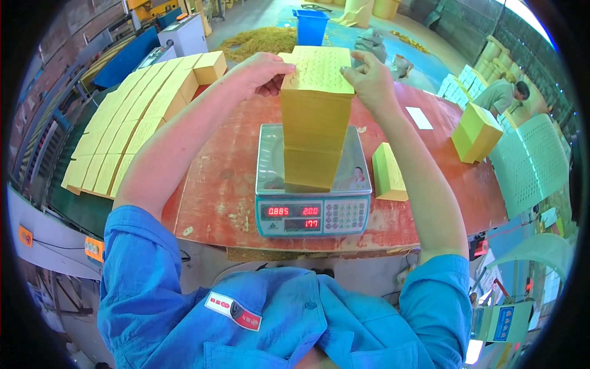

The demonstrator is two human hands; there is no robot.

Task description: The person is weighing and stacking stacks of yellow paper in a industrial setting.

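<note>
A tall stack of yellow paper (316, 123) stands upright on the steel pan of a digital scale (265, 157). Its top sheet bears rows of small curved cut marks. At the top left edge, my left hand (264, 74) has its thumb and fingers closed on the paper. My right hand (372, 80) grips the top right edge, thumb against the side and fingers curled behind. The far side of the stack is hidden. Red digits glow on the front of the scale. To its right, close below my right forearm, lies a smaller yellow paper block (388, 173).
The scale rests on a worn red table (215, 184). Rows of yellow paper blocks (117, 129) fill the left side. A yellow block (476, 132) and a white card (419, 118) lie right. Beyond are a blue bin (310, 27) and a bending person (501, 95).
</note>
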